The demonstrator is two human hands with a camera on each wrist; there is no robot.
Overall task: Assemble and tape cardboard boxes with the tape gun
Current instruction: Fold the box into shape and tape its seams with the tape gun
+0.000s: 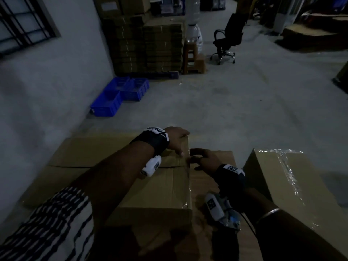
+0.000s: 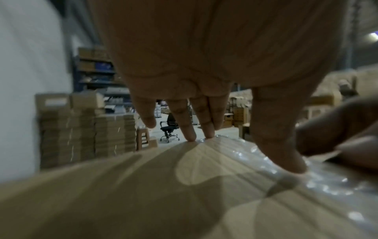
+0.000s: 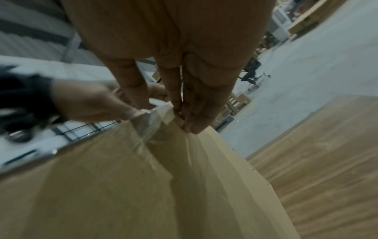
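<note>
L hand [image 2: 204, 64] fingertips [image 2: 190, 135] press clear tape [image 2: 319, 177] onto cardboard box [image 2: 122, 194] edge.

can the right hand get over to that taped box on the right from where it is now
Probably yes. The right hand rests at the edge of the middle box, and the taped box stands just beside that wrist, with nothing visible between them.
</note>
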